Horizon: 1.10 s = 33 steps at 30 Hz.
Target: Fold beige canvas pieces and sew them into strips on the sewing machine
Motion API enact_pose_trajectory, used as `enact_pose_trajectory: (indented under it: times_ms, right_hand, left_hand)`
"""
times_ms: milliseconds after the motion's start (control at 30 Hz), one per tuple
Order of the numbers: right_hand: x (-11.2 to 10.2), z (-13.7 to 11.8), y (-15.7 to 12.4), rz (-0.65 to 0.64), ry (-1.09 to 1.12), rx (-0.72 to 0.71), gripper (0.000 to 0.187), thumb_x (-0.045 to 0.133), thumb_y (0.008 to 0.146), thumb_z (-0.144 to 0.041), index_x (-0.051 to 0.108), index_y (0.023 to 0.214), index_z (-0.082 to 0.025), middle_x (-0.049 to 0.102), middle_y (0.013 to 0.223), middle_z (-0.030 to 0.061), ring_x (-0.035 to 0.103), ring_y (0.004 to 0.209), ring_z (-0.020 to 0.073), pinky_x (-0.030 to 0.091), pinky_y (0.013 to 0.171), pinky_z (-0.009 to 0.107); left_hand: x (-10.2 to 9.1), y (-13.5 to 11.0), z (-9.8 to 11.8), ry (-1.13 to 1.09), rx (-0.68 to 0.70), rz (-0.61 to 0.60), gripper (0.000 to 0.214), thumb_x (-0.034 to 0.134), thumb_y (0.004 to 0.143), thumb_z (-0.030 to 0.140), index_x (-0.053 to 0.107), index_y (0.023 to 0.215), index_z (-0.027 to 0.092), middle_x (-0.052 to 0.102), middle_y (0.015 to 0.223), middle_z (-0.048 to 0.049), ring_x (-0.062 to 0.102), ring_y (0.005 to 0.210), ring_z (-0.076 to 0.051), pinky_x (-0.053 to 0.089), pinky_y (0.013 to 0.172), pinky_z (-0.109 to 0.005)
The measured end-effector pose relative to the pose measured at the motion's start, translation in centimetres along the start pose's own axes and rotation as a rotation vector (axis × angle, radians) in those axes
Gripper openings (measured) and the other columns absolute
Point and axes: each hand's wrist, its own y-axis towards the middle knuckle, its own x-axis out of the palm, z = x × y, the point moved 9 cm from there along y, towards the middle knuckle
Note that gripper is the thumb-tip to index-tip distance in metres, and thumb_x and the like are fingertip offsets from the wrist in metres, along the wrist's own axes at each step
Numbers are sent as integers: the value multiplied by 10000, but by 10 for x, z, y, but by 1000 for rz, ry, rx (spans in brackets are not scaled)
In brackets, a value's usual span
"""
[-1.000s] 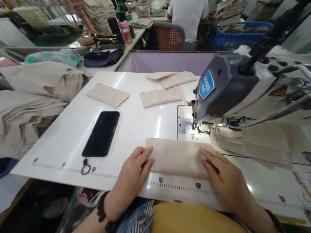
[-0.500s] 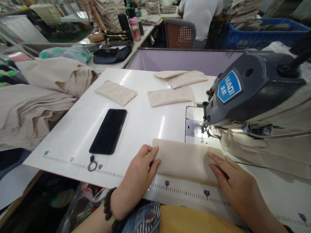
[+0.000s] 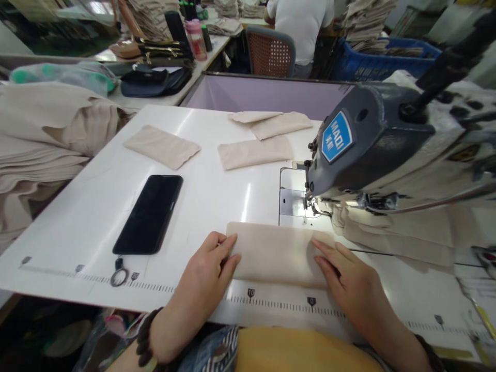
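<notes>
A folded beige fabric piece [image 3: 275, 252] lies flat on the white sewing table [image 3: 217, 201], just in front of the needle plate [image 3: 291, 199]. My left hand [image 3: 207, 276] pinches its left end, fingers closed on the edge. My right hand [image 3: 349, 281] rests on its right end with fingers stretched flat, pressing the cloth down. The grey sewing machine head [image 3: 360, 142] with a blue label stands right behind the cloth.
A black phone [image 3: 149, 213] and a small ring [image 3: 118, 276] lie left of my hands. Three beige fabric pieces [image 3: 256, 152] sit further back. Stacks of beige cloth [image 3: 42, 139] fill the left side. A person in a white shirt [image 3: 300, 20] sits beyond.
The view has swung slightly; both hands stay on the ends of the fabric piece, which remains in front of the needle.
</notes>
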Motion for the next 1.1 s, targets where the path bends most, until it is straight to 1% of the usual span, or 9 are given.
enact_pose_trajectory:
  times_ms: [333,600,767,867,933,1000,1033,1067,1100]
  right_hand:
    - [-3,-3,5,-34,33,42,332,362,886,-190,617,1093,-146,645,991,108,640,843,204,546,677,295]
    - [0,-4,7,-70,24,48,337,352,889,-190,609,1097,-123,636,965,112,634,796,195,532,657,281]
    - [2,-1,8,-130,-85,107,306,399,873,-174,615,1089,-168,628,895,78,616,726,180,497,603,264]
    - [0,7,8,-149,-202,148,259,476,865,-228,618,1081,-214,611,833,47,598,648,166,443,523,247]
    - [-4,11,7,-128,-265,150,246,507,862,-315,621,1069,-247,592,800,29,581,590,162,397,471,248]
    - [-7,14,4,-85,-303,126,269,475,871,-404,629,1046,-268,572,783,23,562,545,164,354,428,254]
    - [-8,15,3,-65,-315,112,304,433,881,-449,631,1038,-278,564,778,24,541,509,161,330,406,257]
    - [-10,16,2,-29,-317,91,362,379,887,-499,637,1019,-283,550,754,24,521,480,162,304,385,260]
    - [-11,17,2,14,-299,74,423,332,884,-544,644,1001,-283,543,741,29,512,473,168,289,373,265]
  left_hand:
    - [-2,1,-1,55,38,41,315,420,848,338,609,1036,169,571,863,-28,598,719,-152,520,703,-258]
    - [-2,2,1,101,69,56,323,421,857,343,605,1033,144,563,870,-30,592,681,-133,514,677,-234]
    - [0,2,1,118,76,58,311,418,850,352,603,1009,159,550,835,-23,585,652,-136,515,649,-254]
    - [3,2,1,178,69,47,305,404,857,334,594,1016,157,534,853,-37,574,636,-148,521,624,-286]
    - [2,1,6,234,106,75,284,417,856,286,581,1037,142,525,952,-80,580,722,-174,530,673,-325]
    - [-3,-1,19,286,206,126,278,436,843,193,554,1086,128,478,1133,-146,552,937,-236,509,798,-393]
    - [-5,-3,28,317,273,152,310,423,837,134,531,1128,124,432,1226,-174,492,1065,-273,474,865,-437]
    - [-3,-4,37,338,356,127,337,398,835,81,521,1144,130,381,1310,-176,411,1176,-295,424,931,-469]
    - [4,-4,46,354,434,44,337,386,847,64,518,1148,138,382,1336,-154,351,1239,-282,391,976,-455]
